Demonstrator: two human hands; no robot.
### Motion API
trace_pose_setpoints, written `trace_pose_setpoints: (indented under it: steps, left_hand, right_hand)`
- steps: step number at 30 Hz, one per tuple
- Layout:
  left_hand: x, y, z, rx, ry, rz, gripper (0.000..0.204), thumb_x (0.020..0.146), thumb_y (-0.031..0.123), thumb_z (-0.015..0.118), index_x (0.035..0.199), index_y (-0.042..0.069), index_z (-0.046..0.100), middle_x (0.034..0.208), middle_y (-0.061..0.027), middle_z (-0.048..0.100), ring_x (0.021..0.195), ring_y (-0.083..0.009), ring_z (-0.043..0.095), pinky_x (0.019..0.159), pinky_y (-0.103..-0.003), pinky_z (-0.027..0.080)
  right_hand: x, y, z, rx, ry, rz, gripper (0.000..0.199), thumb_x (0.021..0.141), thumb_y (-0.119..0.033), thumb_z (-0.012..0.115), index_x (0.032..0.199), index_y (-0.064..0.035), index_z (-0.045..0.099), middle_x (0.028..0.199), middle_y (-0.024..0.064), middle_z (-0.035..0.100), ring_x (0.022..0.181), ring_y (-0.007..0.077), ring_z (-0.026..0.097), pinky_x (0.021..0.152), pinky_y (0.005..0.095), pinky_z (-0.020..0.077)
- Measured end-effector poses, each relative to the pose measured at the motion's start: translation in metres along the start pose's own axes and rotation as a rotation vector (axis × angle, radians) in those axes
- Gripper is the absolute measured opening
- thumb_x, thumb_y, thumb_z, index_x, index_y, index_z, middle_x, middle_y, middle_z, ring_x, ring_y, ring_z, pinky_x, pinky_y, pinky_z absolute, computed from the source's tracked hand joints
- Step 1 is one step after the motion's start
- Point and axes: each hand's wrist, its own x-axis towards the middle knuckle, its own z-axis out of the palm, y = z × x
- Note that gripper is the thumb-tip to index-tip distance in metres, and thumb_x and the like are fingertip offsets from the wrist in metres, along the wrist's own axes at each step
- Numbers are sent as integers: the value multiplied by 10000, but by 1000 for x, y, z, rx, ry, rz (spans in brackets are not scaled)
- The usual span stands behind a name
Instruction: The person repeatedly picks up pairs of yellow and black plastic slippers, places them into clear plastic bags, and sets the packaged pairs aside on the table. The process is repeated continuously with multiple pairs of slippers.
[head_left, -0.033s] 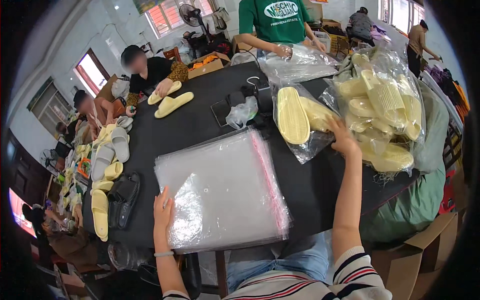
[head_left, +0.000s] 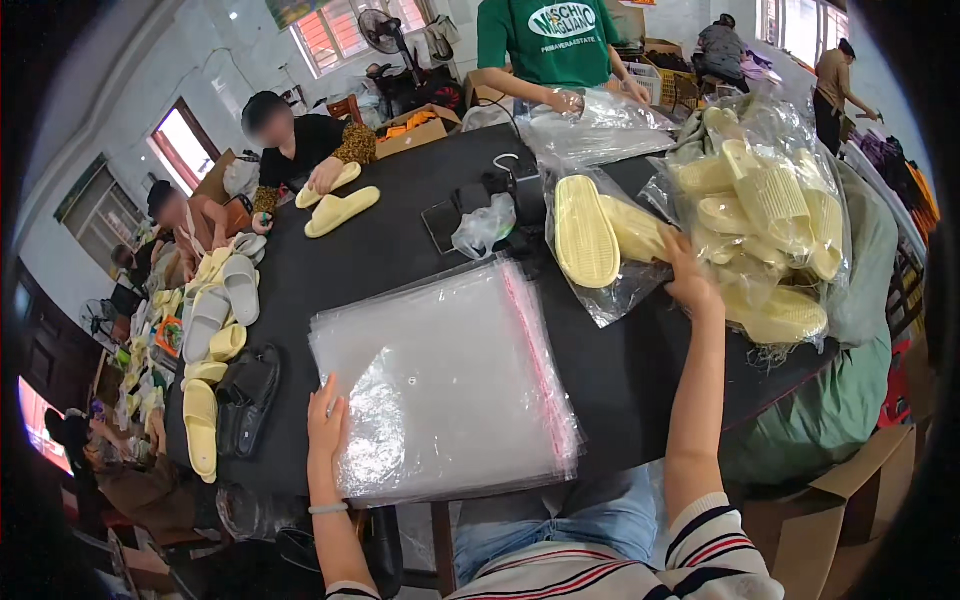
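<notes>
A flat stack of large clear plastic bags with a pink-edged seal strip lies on the black table before me. My left hand rests at the stack's left edge, its fingers stretched out and holding nothing. Farther right, two pale yellow slippers lie in a clear bag, one sole up. My right hand touches the end of the right slipper through the plastic, fingers apart. Beside that hand is a heap of bagged yellow slippers.
Yellow, grey and black slippers line the table's left edge. A co-worker across the table handles a yellow pair. Another person in green handles clear plastic. Dark items and a crumpled bag lie mid-table. A cardboard box stands right.
My right hand has shifted slightly right along the bagged slipper. The co-worker's near yellow slipper has moved a little left. My left hand and the bag stack stay put.
</notes>
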Motion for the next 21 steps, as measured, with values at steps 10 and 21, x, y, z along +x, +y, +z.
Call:
trace_pose_setpoints:
  steps: [10, 21]
  left_hand:
    - [-1, 11, -2, -10, 8, -35, 460, 960, 213, 503, 1408, 125, 449, 1407, -98, 489, 1315, -293, 424, 1155, -439, 180]
    - [-3, -3, 0, -16, 48, 5, 457, 946, 246, 518, 1390, 146, 476, 1354, -127, 531, 1282, -324, 456, 1130, -455, 222]
  right_hand:
    - [16, -9, 9, 338, 517, 363, 303, 865, -96, 590, 1149, -202, 585, 968, 137, 642, 891, 311, 623, 762, 421, 470]
    - [-2, -87, -92, 931, 924, -27, 349, 797, 105, 513, 1125, 47, 615, 1083, 122, 642, 1040, 205, 602, 891, 329, 494]
